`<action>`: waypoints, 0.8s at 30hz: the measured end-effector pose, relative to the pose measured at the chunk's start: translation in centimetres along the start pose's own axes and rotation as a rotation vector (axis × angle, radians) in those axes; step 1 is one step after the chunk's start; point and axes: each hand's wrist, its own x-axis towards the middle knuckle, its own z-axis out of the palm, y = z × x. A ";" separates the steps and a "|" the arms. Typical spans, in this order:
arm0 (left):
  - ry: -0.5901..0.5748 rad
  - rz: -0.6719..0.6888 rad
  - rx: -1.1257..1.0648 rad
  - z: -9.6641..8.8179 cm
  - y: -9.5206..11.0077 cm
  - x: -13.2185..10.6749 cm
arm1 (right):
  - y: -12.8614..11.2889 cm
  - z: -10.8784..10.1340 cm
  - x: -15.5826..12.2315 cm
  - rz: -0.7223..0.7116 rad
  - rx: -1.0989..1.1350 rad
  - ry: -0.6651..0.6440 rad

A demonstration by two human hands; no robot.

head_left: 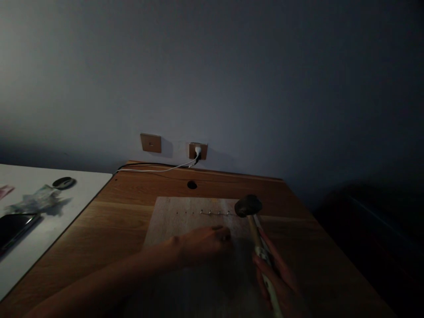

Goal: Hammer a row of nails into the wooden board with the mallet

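My right hand [276, 276] is wrapped round the pale handle of a hammer [253, 225], whose thick dark head is raised at the board's far right corner. My left hand [207, 242] is over the middle of a pale wooden board [168, 227], its fingers curled in; whatever they hold, if anything, is hidden. Beyond that hand, several small shiny metal pieces, perhaps nails [210, 213], stand in a row across the board. Small dark holes [186, 213] continue the row to the left. Shadow covers the near part of the board.
The board lies on a wooden desk [112, 225] against a grey wall. At the back, a white plug [198, 151] sits in a wall socket, its cables running left. A white table [89, 183] on the left bears a dark device [15, 229], crumpled plastic [41, 198] and a round dark object [63, 182].
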 end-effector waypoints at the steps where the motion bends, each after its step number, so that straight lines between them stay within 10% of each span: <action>1: 0.010 -0.026 -0.070 -0.1 -0.3 -0.2 | -0.1 0.2 -0.1 0.005 0.000 -0.002; 12: 0.384 -0.520 -0.396 0.4 -8.3 -6.3 | -0.9 1.8 -0.4 0.017 0.004 -0.042; 24: 0.348 -0.473 -0.362 1.0 -8.4 -6.5 | -0.8 3.5 -0.3 0.009 -0.015 -0.109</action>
